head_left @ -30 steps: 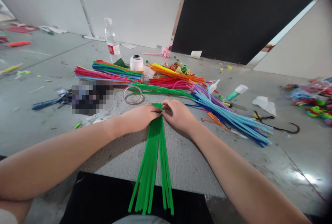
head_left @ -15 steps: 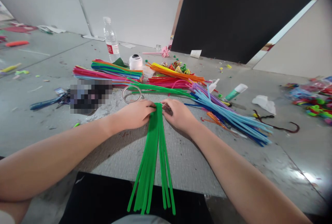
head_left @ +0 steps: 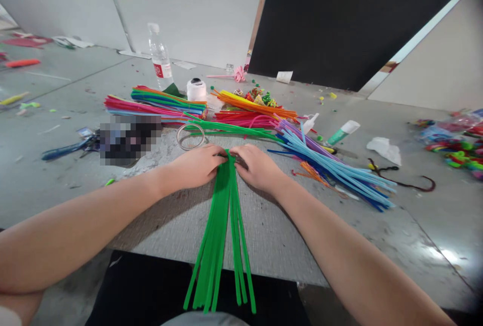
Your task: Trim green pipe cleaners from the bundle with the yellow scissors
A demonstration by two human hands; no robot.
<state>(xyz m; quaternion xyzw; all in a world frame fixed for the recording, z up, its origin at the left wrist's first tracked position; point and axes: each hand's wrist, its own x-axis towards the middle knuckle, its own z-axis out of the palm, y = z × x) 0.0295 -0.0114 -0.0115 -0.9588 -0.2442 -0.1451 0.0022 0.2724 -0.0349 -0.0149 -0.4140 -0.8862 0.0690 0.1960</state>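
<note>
Many green pipe cleaners (head_left: 216, 230) are lying side by side in a flat strip down the middle of the grey surface (head_left: 279, 238), their loose ends fanning out past its near edge. The person's left hand (head_left: 199, 166) is pinching the strip's far end; the right hand (head_left: 257, 166) is touching that end from the other side, curling narrowly, though whether it is gripping is impossible to tell. Just beyond the left hand, a pale ring (head_left: 178, 137) is resting.
</note>
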